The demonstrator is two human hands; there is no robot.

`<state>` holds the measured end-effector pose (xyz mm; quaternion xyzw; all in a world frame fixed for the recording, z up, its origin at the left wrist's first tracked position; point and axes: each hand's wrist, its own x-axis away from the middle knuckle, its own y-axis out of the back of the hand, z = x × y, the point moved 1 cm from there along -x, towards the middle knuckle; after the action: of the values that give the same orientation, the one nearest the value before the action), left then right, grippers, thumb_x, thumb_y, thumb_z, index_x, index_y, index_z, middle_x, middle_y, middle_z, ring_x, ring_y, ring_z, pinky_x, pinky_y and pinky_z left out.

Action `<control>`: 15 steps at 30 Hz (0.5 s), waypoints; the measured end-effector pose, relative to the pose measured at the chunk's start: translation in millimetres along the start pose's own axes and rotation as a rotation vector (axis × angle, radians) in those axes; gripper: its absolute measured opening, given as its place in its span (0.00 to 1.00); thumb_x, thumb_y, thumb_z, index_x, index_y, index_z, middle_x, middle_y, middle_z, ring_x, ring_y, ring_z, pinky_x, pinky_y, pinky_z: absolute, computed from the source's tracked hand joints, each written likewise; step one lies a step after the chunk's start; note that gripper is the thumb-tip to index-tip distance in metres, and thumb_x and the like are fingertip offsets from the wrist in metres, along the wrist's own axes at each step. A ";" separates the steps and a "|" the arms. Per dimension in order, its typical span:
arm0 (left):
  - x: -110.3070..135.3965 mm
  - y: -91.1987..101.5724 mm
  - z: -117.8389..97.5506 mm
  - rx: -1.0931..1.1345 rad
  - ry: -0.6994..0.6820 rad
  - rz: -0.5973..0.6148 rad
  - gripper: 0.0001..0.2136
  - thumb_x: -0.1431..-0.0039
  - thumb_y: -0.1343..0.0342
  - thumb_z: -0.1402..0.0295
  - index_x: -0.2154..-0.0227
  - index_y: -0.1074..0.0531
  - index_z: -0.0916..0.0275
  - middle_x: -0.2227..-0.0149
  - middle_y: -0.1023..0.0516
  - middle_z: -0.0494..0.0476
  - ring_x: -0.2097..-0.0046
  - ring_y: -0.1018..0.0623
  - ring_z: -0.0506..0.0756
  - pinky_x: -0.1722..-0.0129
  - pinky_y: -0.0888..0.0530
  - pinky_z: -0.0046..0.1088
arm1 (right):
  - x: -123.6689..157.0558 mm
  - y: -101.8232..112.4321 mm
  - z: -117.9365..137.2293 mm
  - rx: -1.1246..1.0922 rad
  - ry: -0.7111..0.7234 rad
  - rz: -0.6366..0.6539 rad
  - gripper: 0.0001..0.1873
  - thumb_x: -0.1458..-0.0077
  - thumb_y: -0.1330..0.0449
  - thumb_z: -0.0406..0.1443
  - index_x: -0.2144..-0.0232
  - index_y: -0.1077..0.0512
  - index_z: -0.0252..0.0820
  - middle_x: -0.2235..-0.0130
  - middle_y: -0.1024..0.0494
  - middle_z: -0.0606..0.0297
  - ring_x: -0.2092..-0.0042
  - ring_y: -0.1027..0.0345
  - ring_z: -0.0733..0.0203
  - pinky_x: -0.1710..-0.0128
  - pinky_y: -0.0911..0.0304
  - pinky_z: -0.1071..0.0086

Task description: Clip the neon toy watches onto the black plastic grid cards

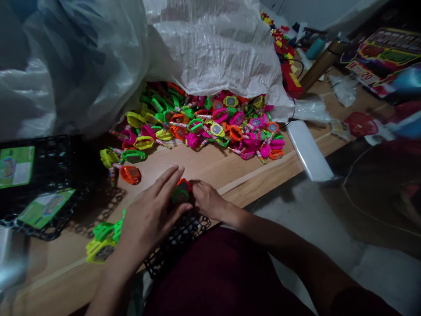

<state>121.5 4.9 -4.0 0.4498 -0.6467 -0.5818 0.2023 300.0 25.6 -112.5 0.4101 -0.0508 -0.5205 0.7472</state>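
An orange toy watch with a green part sits between my two hands. My right hand is closed at its right side, fingers bent around the edge of it. On the other side is my left hand, its fingers stretched out and its thumb apart, cupped around the watch; I cannot make out a firm grip. Beneath the hands lies a black plastic grid tray. Green and yellow toy watches lie just left of my left wrist.
A pile of colourful toy watches spills from a white plastic sack at the back. One orange watch lies nearer. Black trays with green cards stand at left. A white slab overhangs the table's right edge.
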 end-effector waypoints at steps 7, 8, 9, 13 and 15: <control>-8.1 1.1 13.4 -0.011 0.026 0.034 0.28 0.32 0.52 0.48 0.35 0.37 0.55 0.35 0.29 0.61 0.42 0.22 0.65 0.46 0.24 0.43 | -19.8 53.9 2.1 -0.041 0.095 -0.015 0.07 0.35 0.45 0.28 0.58 0.29 0.41 0.58 0.23 0.59 0.55 0.29 0.57 0.52 0.33 0.66; -11.6 2.6 15.3 -0.020 0.046 0.024 0.28 0.32 0.52 0.48 0.35 0.36 0.56 0.35 0.28 0.61 0.42 0.22 0.65 0.46 0.24 0.42 | -24.0 71.8 0.1 -0.024 0.084 -0.104 0.06 0.33 0.45 0.31 0.57 0.28 0.41 0.56 0.22 0.59 0.53 0.29 0.57 0.50 0.34 0.65; -15.6 3.8 16.8 -0.035 0.065 0.015 0.27 0.32 0.51 0.50 0.35 0.36 0.57 0.35 0.28 0.61 0.42 0.22 0.65 0.46 0.24 0.42 | -28.5 90.1 -3.0 0.021 0.056 -0.207 0.06 0.31 0.45 0.33 0.56 0.27 0.41 0.55 0.22 0.58 0.51 0.29 0.56 0.48 0.35 0.64; -36.7 1.7 18.3 -0.093 0.079 -0.009 0.26 0.32 0.49 0.54 0.36 0.36 0.60 0.34 0.30 0.61 0.38 0.25 0.67 0.45 0.24 0.46 | -49.9 146.6 -21.3 0.393 -0.162 -0.431 0.08 0.31 0.42 0.36 0.55 0.25 0.40 0.54 0.22 0.53 0.50 0.31 0.49 0.46 0.37 0.58; -46.5 -2.0 17.7 -0.110 0.072 -0.015 0.27 0.32 0.48 0.54 0.35 0.37 0.62 0.32 0.32 0.63 0.37 0.27 0.69 0.43 0.25 0.48 | -59.7 155.8 -28.0 0.522 -0.274 -0.372 0.10 0.33 0.39 0.37 0.52 0.25 0.39 0.53 0.22 0.49 0.50 0.31 0.45 0.48 0.37 0.56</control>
<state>132.1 53.1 2.1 0.4633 -0.6026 -0.6015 0.2457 401.7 109.1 -6.3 0.5159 -0.2064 -0.6676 0.4955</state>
